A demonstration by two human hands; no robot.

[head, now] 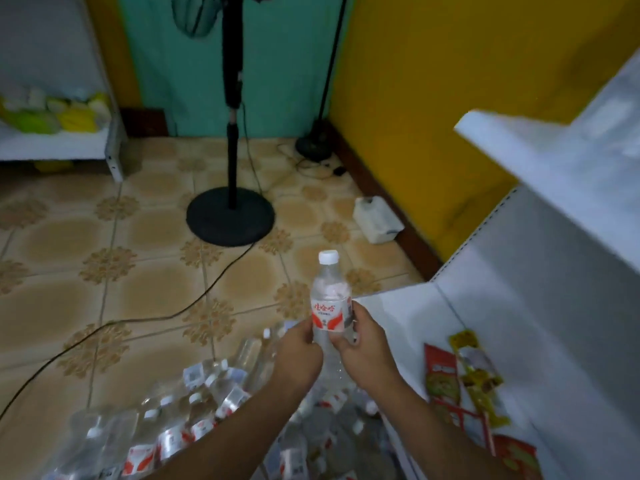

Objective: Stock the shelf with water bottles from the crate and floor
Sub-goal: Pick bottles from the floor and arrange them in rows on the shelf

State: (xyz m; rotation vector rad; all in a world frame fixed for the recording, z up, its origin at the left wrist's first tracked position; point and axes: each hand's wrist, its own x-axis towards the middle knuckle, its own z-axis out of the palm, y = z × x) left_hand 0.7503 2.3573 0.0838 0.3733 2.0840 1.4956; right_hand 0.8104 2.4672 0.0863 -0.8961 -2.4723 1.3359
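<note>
Bottle (330,306) upright, white cap on, clear water inside, gripped by fingers of both hands.

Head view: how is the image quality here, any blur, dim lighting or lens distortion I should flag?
Head view: dim, with a warm cast; the held bottle and both hands, left and right, read fairly sharp; the bottles on the floor and the white shelf at right are smeared by blur; the wide lens bends the shelf edges; no strong glare.
</note>
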